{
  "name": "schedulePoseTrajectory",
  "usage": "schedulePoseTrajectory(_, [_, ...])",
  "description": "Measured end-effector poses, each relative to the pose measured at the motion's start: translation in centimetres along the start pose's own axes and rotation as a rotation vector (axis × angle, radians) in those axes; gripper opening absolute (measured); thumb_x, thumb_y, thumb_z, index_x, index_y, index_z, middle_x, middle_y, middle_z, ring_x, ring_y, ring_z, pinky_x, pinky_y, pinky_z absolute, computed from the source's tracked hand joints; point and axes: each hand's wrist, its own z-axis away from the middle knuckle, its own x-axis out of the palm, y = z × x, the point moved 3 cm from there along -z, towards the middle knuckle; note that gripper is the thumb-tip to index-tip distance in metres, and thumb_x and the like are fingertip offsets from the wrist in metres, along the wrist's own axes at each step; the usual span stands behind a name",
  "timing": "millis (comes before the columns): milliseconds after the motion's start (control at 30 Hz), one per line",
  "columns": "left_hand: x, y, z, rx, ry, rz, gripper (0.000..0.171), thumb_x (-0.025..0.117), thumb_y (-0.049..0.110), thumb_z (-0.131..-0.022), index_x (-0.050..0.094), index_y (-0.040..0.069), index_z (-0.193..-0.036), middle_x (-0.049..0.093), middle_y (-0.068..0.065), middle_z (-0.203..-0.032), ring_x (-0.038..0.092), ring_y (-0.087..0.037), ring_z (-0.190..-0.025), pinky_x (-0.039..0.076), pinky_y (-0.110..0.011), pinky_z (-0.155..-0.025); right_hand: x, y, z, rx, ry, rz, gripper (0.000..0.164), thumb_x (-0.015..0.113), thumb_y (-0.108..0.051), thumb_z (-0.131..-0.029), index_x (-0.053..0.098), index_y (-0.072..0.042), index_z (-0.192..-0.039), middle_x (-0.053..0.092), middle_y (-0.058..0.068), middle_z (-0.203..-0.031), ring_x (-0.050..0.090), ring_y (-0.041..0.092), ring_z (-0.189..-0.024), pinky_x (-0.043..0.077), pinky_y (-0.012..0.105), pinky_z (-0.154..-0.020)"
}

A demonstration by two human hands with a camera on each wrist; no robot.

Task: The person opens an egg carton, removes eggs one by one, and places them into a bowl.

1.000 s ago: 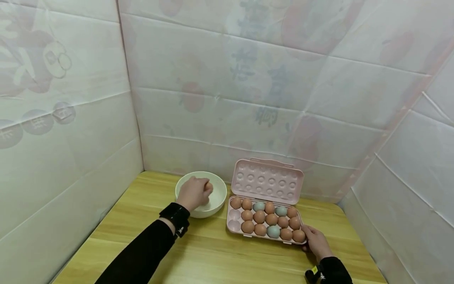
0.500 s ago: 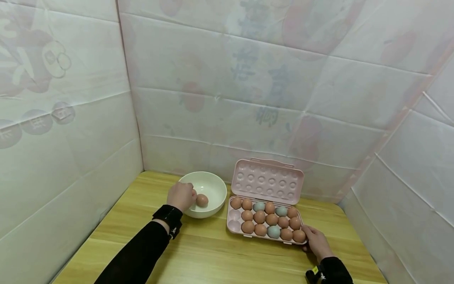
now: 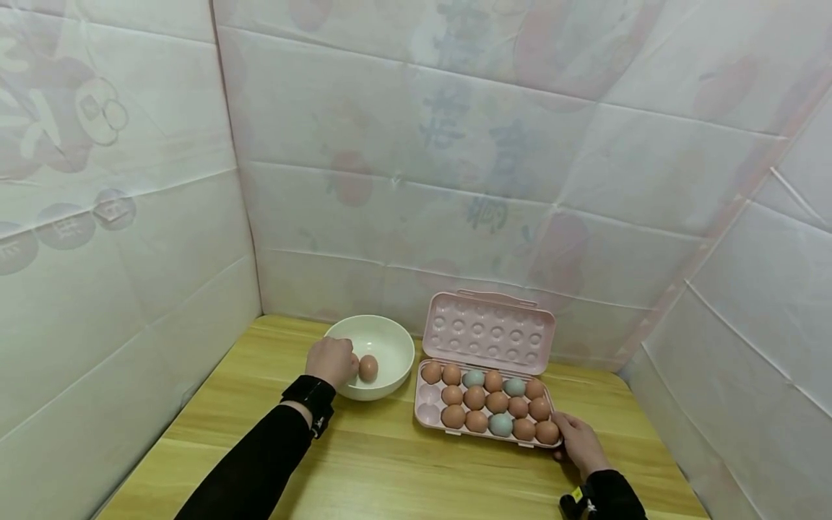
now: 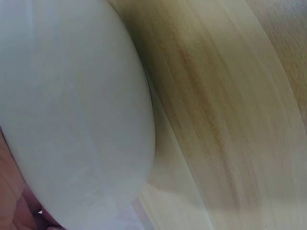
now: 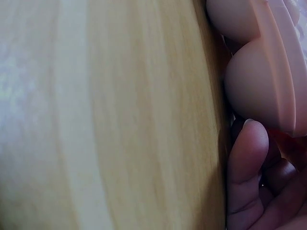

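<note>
A white bowl (image 3: 398, 357) stands on the wooden table. My left hand (image 3: 330, 361) reaches over its left rim, fingers curled down inside around a brown egg (image 3: 354, 365), mostly hidden behind them. Beside it another brown egg (image 3: 368, 369) lies in the bowl. The left wrist view shows the bowl's outer wall (image 4: 81, 115), with part of the left hand (image 4: 10, 189) at the lower left edge. My right hand (image 3: 581, 442) grips the front right corner of a pink egg carton (image 3: 428, 414), its fingers (image 5: 247, 153) partly under the carton in the right wrist view.
The carton's lid (image 3: 490, 332) leans open toward the back wall (image 3: 390, 217). Brown eggs and a few pale blue eggs (image 3: 500, 425) fill most cups; two left-hand cups hold none. Fabric walls enclose the table (image 3: 390, 462) at the back and both sides.
My left hand has moved left from over the bowl's middle to its left rim, its egg lowered beside the other one, which has come into sight. The right hand stays on the carton.
</note>
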Motion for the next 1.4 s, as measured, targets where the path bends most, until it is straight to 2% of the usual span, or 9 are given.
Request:
schedulePoseTrajectory(233, [0.08,-0.06,-0.12,-0.023,-0.04,-0.041,0.021,0.072,0.016,-0.088,0.063,0.008,-0.072,0.058,-0.004,-0.065,0.055,-0.022,-0.065,0.052,-0.039,-0.061,0.1,0.01,0.05,0.0,0.003,-0.005,0.064,0.051,-0.044,-0.112,0.053,0.008,-0.148,0.071,0.016,-0.113,0.065,0.017,-0.068,0.058,0.031,-0.063])
schedulePoseTrajectory(533, [-0.09,-0.03,0.12,-0.031,-0.021,-0.041,0.014,0.074,0.016,-0.088,0.07,0.005,-0.08,0.068,-0.009,-0.073,0.065,-0.028,-0.072,0.057,-0.047,-0.067,0.26,0.16,0.11,-0.003,0.0,-0.001,0.061,0.048,-0.041,-0.113,0.053,0.008,-0.149,0.071,0.019,-0.116,0.066,0.018,-0.068,0.058,0.032,-0.063])
schedulePoseTrajectory(733, [-0.21,0.09,0.3,-0.035,-0.025,-0.04,0.019,0.072,0.016,-0.087,0.063,0.008,-0.072,0.064,-0.007,-0.069,0.064,-0.028,-0.072,0.057,-0.047,-0.069,0.35,0.32,0.15,0.009,0.003,-0.012,0.061,0.047,-0.04,-0.113,0.051,0.008,-0.151,0.068,0.022,-0.122,0.066,0.018,-0.069,0.059,0.033,-0.064])
schedulePoseTrajectory(967, [-0.3,0.09,0.33,-0.034,-0.027,-0.047,0.023,0.072,0.016,-0.086,0.059,0.011,-0.068,0.063,-0.006,-0.067,0.065,-0.028,-0.072,0.057,-0.048,-0.071,0.38,0.24,0.13,-0.005,0.007,-0.013,0.061,0.049,-0.04,-0.112,0.054,0.008,-0.148,0.07,0.019,-0.117,0.066,0.018,-0.069,0.059,0.033,-0.063])
schedulePoseTrajectory(1100, [-0.33,0.1,0.27,-0.043,-0.043,-0.058,0.026,0.079,0.027,-0.089,0.067,0.009,-0.076,0.066,-0.006,-0.07,0.065,-0.028,-0.075,0.057,-0.046,-0.073,0.35,0.22,0.06,-0.006,0.013,-0.012,0.058,0.049,-0.039,-0.112,0.055,0.008,-0.147,0.071,0.017,-0.114,0.066,0.018,-0.069,0.059,0.033,-0.063])
schedulePoseTrajectory(1233, [-0.24,0.03,0.19,-0.04,-0.066,-0.074,0.039,0.085,0.044,-0.09,0.069,0.009,-0.082,0.064,-0.002,-0.068,0.063,-0.025,-0.074,0.054,-0.043,-0.071,0.3,0.04,0.15,-0.004,0.009,-0.003,0.059,0.048,-0.039,-0.113,0.054,0.008,-0.148,0.07,0.02,-0.116,0.066,0.018,-0.069,0.059,0.033,-0.064])
schedulePoseTrajectory(1400, [-0.34,0.0,0.07,-0.032,-0.057,-0.051,0.037,0.085,0.042,-0.089,0.068,0.01,-0.081,0.064,-0.001,-0.068,0.063,-0.025,-0.074,0.054,-0.042,-0.07,0.25,-0.09,0.24,-0.005,0.007,0.009,0.059,0.047,-0.038,-0.113,0.053,0.008,-0.149,0.067,0.025,-0.124,0.066,0.018,-0.071,0.059,0.033,-0.065])
